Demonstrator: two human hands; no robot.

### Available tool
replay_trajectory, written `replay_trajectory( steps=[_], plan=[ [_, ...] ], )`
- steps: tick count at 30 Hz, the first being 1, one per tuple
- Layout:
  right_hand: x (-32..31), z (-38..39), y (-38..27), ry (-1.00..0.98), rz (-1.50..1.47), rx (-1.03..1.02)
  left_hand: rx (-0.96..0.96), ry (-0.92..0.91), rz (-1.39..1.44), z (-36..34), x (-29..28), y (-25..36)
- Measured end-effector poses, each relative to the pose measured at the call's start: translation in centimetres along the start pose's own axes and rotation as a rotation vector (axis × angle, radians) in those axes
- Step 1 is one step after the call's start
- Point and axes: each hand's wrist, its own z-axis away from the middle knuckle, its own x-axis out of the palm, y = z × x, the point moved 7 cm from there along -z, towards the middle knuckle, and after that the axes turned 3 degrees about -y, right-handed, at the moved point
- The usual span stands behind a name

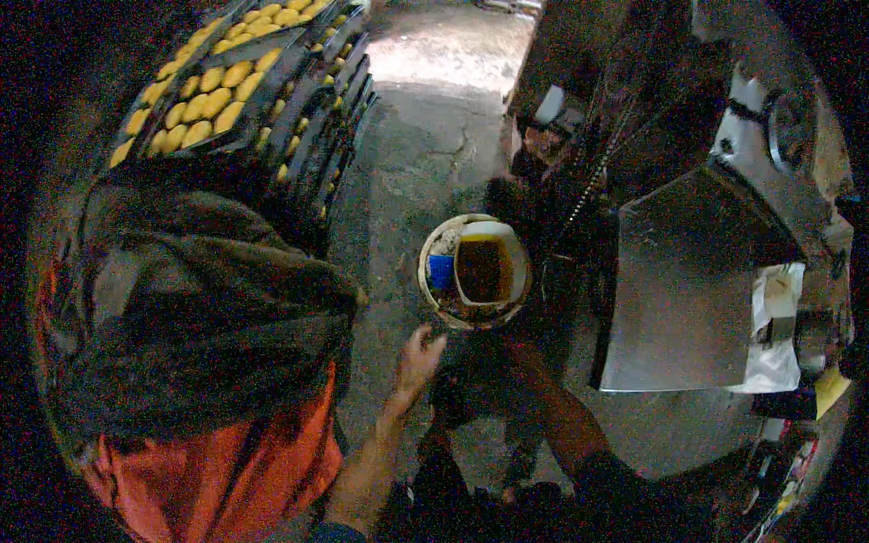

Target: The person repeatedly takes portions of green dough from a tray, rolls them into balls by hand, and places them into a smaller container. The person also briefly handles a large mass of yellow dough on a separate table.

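A round pale bucket [425,294] is at the middle of the view. Inside it sits a white squarish container [520,262] with brown liquid [482,271]. Beside that container, on its left, is a small blue cup-like item [441,271]. My left hand [421,355] is just below the bucket's near left rim, fingers apart and nothing seen in them. My right hand [514,346] is near the bucket's lower right side, in deep shadow, so its fingers and anything in them are hidden.
Stacked dark trays of yellow rounded pieces [204,107] stand at the far left. Nearer on the left are dark cloth [208,299] and orange cloth [235,471]. A metal panel [688,290] of a machine with a wheel [789,131] is on the right, with white paper [775,348] at its edge.
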Motion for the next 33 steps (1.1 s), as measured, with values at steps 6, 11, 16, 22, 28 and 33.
replay_trajectory(
  steps=[6, 11, 16, 22, 28, 33],
  plan=[
    [-0.3, -8.4, 2.1, 0.043, -0.120, 0.014, 0.067, -0.104, -0.318, -14.1, 5.9, 3.2],
    [-0.9, -10.4, 4.1, 0.035, -0.205, 0.016, 0.247, -0.138, -0.302, -17.7, 7.4, 2.5],
    [-1.1, -10.0, 5.5, 0.008, -0.268, 0.018, 0.068, -0.149, -0.332, -16.1, 7.8, 1.7],
    [-1.2, -10.3, 5.0, -0.022, -0.325, 0.016, 0.106, -0.149, -0.444, -12.9, 8.9, 3.4],
    [-3.1, -7.3, 6.4, -0.087, -0.414, 0.019, 0.172, -0.222, -0.474, -10.8, 10.2, 4.1],
    [-7.1, -2.4, 8.6, -0.062, -0.550, 0.009, 0.042, -0.234, -0.604, -9.5, 11.2, 0.6]
  ],
)
